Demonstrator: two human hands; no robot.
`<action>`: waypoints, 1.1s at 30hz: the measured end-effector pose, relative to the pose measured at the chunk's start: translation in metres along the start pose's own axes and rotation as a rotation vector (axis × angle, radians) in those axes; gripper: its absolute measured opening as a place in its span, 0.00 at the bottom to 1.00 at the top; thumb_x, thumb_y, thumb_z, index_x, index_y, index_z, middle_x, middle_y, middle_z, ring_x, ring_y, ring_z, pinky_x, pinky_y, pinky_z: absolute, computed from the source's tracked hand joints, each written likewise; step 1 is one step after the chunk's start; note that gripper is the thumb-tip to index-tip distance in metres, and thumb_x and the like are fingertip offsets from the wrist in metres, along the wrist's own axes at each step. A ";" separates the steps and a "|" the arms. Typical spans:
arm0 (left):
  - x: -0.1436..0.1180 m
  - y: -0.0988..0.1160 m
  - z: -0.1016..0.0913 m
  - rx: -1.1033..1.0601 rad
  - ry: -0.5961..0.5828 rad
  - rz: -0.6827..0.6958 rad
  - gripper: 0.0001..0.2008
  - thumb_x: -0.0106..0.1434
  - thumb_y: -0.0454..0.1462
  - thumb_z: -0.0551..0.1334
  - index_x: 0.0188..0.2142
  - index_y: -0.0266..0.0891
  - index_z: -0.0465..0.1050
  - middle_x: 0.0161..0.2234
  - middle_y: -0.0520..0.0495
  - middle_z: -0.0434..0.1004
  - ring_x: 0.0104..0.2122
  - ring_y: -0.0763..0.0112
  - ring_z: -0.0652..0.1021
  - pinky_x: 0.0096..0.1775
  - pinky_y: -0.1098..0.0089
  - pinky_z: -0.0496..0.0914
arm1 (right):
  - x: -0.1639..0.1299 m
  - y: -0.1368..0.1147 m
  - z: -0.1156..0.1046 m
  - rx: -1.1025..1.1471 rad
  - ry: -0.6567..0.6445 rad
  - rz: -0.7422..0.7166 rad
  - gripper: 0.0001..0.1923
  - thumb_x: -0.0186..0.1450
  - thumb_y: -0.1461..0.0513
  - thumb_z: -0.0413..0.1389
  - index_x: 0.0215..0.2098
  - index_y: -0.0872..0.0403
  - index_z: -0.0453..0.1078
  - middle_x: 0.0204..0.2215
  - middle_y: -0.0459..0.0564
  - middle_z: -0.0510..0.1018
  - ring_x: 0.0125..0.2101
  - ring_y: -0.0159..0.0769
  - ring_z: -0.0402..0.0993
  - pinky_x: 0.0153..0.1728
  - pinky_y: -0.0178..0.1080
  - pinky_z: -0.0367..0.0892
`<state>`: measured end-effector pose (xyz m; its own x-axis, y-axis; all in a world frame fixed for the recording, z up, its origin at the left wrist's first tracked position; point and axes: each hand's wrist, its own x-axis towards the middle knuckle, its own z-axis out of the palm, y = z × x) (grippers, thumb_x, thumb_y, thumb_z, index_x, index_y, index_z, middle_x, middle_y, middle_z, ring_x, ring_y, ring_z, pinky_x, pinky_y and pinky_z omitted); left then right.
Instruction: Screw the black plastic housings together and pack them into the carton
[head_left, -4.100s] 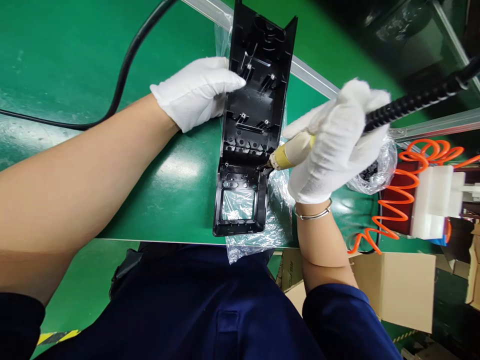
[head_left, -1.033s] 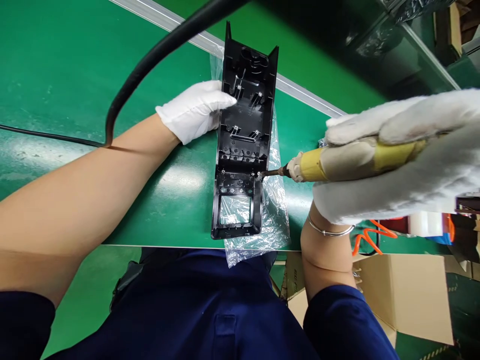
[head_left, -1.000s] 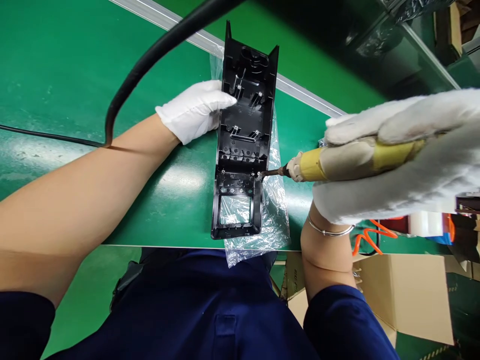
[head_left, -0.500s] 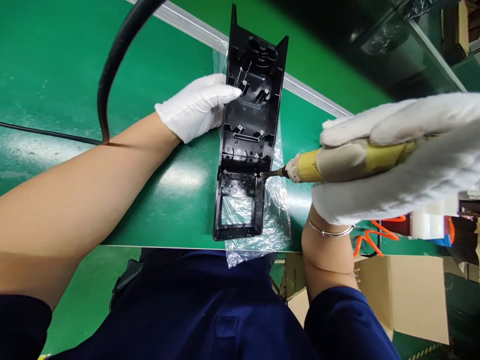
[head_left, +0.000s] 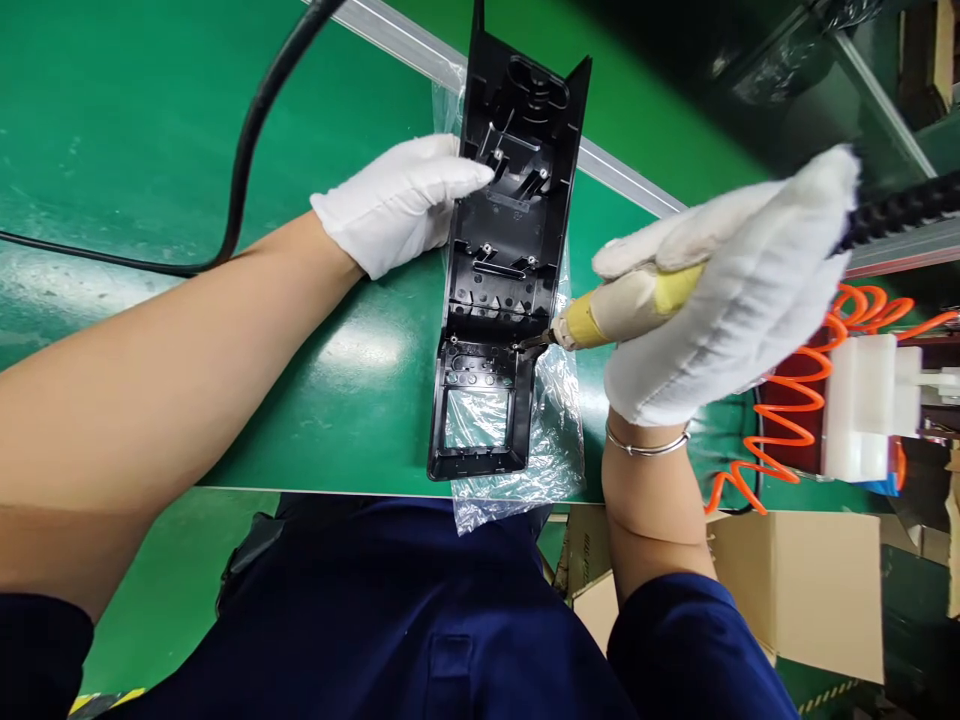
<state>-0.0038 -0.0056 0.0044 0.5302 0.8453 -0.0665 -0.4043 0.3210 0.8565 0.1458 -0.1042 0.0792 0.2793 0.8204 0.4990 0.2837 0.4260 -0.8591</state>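
"Which step is this?"

"Tool work, I'd judge: the right hand (head_left: 724, 290) grips the yellow tool (head_left: 585, 322), tip at the right inner side of the black housing (head_left: 501, 222)."

"And the left hand (head_left: 405, 205)?"

"Pinching the housing's left wall, over clear plastic (head_left: 561, 440). Next probably calls for steadiness, tip aligned."

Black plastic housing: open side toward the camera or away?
Toward the camera. Inside the black plastic housing, its ribs and posts are visible.
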 end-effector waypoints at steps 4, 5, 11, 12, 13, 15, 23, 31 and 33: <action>0.002 -0.001 -0.002 0.002 -0.005 0.013 0.08 0.61 0.29 0.59 0.40 0.33 0.73 0.43 0.43 0.80 0.50 0.55 0.76 0.54 0.53 0.67 | 0.001 -0.005 0.006 0.064 0.049 -0.064 0.16 0.67 0.53 0.54 0.25 0.52 0.62 0.20 0.43 0.65 0.19 0.30 0.68 0.21 0.37 0.65; 0.002 -0.002 -0.002 0.006 -0.005 0.009 0.08 0.61 0.29 0.59 0.41 0.33 0.73 0.43 0.43 0.80 0.50 0.56 0.76 0.54 0.54 0.67 | 0.000 -0.002 0.005 0.039 0.037 -0.034 0.16 0.67 0.50 0.54 0.27 0.51 0.63 0.20 0.44 0.65 0.20 0.31 0.69 0.22 0.37 0.65; -0.001 0.001 0.000 0.002 0.015 -0.020 0.04 0.61 0.29 0.59 0.36 0.35 0.70 0.44 0.40 0.78 0.50 0.54 0.76 0.56 0.50 0.65 | -0.006 0.012 0.002 -0.062 0.012 0.029 0.21 0.66 0.41 0.49 0.36 0.49 0.66 0.22 0.43 0.66 0.20 0.29 0.68 0.20 0.35 0.64; -0.001 0.002 0.001 0.002 0.022 -0.024 0.03 0.61 0.29 0.59 0.35 0.35 0.70 0.44 0.39 0.78 0.50 0.54 0.76 0.56 0.49 0.64 | -0.006 0.013 0.002 -0.052 0.009 0.025 0.20 0.66 0.42 0.50 0.36 0.49 0.66 0.22 0.43 0.66 0.20 0.28 0.68 0.20 0.35 0.64; -0.002 0.003 0.002 0.001 0.028 -0.030 0.03 0.61 0.29 0.59 0.35 0.34 0.70 0.44 0.39 0.78 0.51 0.53 0.76 0.57 0.48 0.63 | -0.006 0.013 0.002 -0.035 0.008 0.022 0.20 0.66 0.42 0.50 0.36 0.49 0.66 0.21 0.42 0.65 0.19 0.28 0.68 0.20 0.34 0.64; -0.002 0.004 0.003 0.000 0.031 -0.037 0.04 0.60 0.28 0.59 0.35 0.34 0.70 0.43 0.40 0.78 0.52 0.52 0.75 0.58 0.46 0.61 | -0.005 0.012 0.003 0.002 -0.004 0.019 0.18 0.67 0.44 0.51 0.34 0.49 0.65 0.20 0.42 0.64 0.18 0.27 0.67 0.20 0.34 0.64; -0.003 0.007 0.007 0.030 -0.003 -0.037 0.09 0.63 0.27 0.56 0.41 0.30 0.71 0.41 0.43 0.80 0.54 0.54 0.73 0.59 0.48 0.60 | -0.007 0.012 0.003 0.038 -0.055 0.038 0.17 0.67 0.44 0.51 0.35 0.47 0.65 0.20 0.38 0.67 0.14 0.23 0.64 0.23 0.32 0.67; -0.001 0.006 0.004 0.043 -0.003 -0.018 0.08 0.61 0.26 0.57 0.40 0.29 0.72 0.39 0.46 0.80 0.50 0.58 0.75 0.57 0.52 0.62 | -0.005 0.011 0.009 0.009 -0.009 -0.072 0.19 0.66 0.49 0.54 0.25 0.51 0.60 0.18 0.40 0.63 0.17 0.27 0.65 0.20 0.34 0.64; -0.001 0.005 0.004 0.049 -0.002 -0.021 0.08 0.60 0.26 0.57 0.39 0.29 0.72 0.37 0.46 0.80 0.49 0.58 0.76 0.57 0.51 0.63 | -0.006 0.008 0.007 -0.092 0.012 -0.042 0.21 0.67 0.48 0.53 0.23 0.51 0.56 0.16 0.41 0.61 0.17 0.29 0.63 0.20 0.36 0.64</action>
<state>-0.0035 -0.0059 0.0109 0.5392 0.8380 -0.0836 -0.3562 0.3169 0.8790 0.1397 -0.1025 0.0682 0.2764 0.7977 0.5361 0.3786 0.4223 -0.8236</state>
